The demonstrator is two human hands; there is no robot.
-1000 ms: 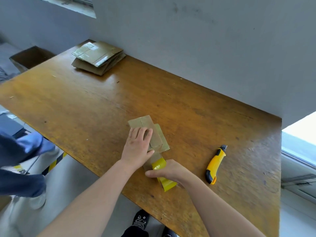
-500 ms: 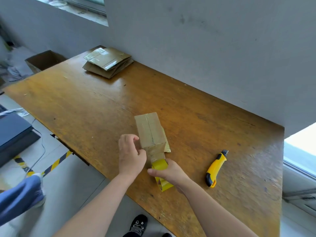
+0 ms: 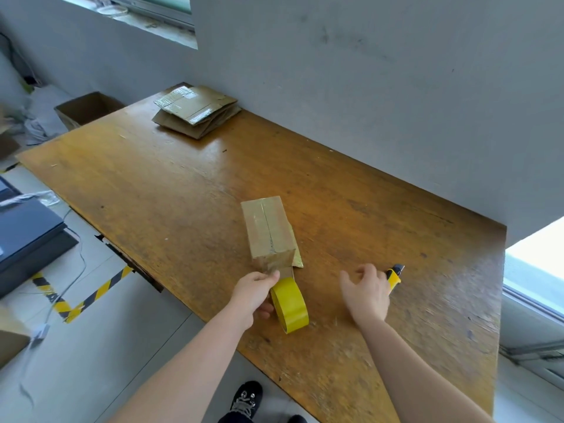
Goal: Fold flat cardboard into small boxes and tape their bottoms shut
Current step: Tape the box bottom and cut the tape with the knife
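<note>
Lies taped seam up on the table [image 3: 152, 184]: small box [image 3: 268, 230]. Just in front of the box, grips the yellow tape roll [image 3: 291, 306] with the left hand [image 3: 254, 294], grip closed round it. Right of the box, hovers over the yellow knife [image 3: 394, 275] with the right hand [image 3: 366, 296], grip wide, fingers loosely spread, holding nothing. Far beyond the box, against the wall: flat cardboard stack [image 3: 197, 111].

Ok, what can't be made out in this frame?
Head view:
Knife: mostly under the right hand, motion-blurred; grip unclear.
Tape between roll and box: partly covered by the left hand gripping the roll.
Box's far end: faces away.
Cardboard stack: sheets too small to count.
</note>
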